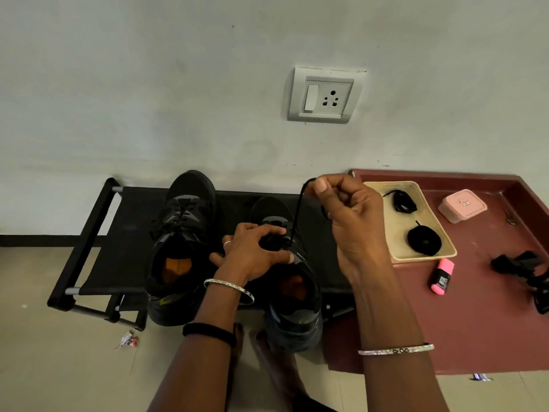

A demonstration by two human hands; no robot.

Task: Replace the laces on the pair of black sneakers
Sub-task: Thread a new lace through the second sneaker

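The left sneaker [181,242] and right sneaker [292,292] stand side by side on a rack [124,233]. Right of it, the counter [475,328] carries a tray [421,258] holding a far lace [402,201] and a near lace [423,239]. A box [462,205] lies right of the tray, a marker [442,276] just before it.

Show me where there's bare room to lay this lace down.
Bare: the black rack left of the left sneaker, and the maroon table nearer than the pink highlighter. Crowded: the tray with its lace bundles, and between the sneakers, where the left hand grips the right sneaker.
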